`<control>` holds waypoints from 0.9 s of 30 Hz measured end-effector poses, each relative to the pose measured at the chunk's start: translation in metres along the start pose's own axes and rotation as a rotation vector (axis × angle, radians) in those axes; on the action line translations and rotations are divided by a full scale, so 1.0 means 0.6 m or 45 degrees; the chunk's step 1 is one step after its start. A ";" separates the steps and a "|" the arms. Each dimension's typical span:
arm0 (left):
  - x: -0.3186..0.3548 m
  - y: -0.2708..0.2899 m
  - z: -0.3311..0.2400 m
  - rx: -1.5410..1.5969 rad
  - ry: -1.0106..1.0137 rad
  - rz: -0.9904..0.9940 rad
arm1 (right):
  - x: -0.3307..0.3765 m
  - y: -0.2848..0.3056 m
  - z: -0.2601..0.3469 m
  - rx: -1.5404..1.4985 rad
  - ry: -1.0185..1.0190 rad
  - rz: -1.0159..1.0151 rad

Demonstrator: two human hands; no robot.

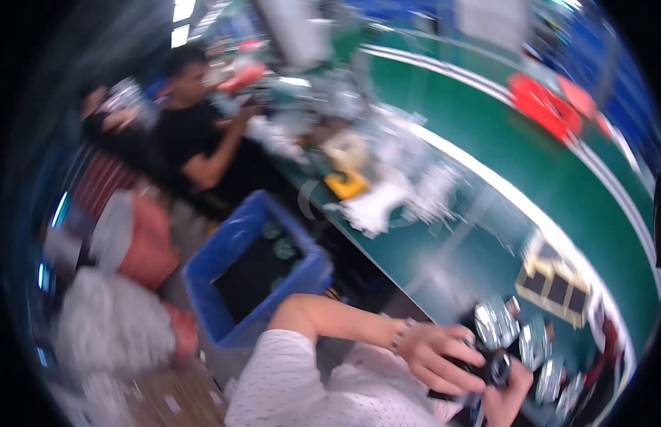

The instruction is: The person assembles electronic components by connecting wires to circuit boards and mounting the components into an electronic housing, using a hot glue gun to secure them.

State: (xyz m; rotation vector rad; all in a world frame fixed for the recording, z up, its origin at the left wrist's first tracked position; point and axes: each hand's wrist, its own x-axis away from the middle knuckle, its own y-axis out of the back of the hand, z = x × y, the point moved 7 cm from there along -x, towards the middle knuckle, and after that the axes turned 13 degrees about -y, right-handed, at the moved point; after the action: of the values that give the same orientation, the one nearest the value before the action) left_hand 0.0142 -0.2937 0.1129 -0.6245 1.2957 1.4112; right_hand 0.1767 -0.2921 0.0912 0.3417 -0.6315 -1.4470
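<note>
1. My left hand [433, 352] clasped a small dark round part [495, 368] from above.
2. My right hand [507, 402] gripped it from below, beside shiny silver packets [495, 324] on the green table [480, 149].

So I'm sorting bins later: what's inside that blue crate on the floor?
The blue crate looks mostly dark inside, with a few small round greenish pieces near its far wall. Motion blur hides what they are, and the near wall covers the closest part of the floor.
</note>
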 end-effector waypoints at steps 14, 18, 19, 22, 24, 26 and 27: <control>-0.038 0.032 0.001 -0.028 0.103 0.070 | -0.025 -0.022 -0.040 -0.291 0.061 0.126; -0.044 0.033 -0.010 -0.001 0.111 0.076 | -0.021 -0.031 -0.064 -0.196 0.097 0.143; -0.045 0.028 -0.017 -0.020 0.105 0.086 | -0.018 -0.033 -0.065 -0.195 0.134 0.144; -0.052 0.025 -0.029 -0.062 0.097 0.092 | -0.007 -0.038 -0.072 -0.186 0.225 0.152; -0.046 0.018 -0.039 -0.126 0.083 0.070 | 0.009 -0.040 -0.081 -0.175 0.245 0.137; -0.039 0.025 -0.035 -0.085 0.119 -0.006 | 0.028 -0.035 -0.075 -0.272 0.328 0.023; -0.036 0.028 -0.028 -0.075 0.123 -0.006 | 0.026 -0.032 -0.037 -0.421 0.453 0.000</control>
State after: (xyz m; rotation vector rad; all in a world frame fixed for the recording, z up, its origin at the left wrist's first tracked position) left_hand 0.0003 -0.3141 0.1335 -0.7427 1.3315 1.4346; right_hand 0.1740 -0.3131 0.0656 0.3269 -0.1017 -1.4179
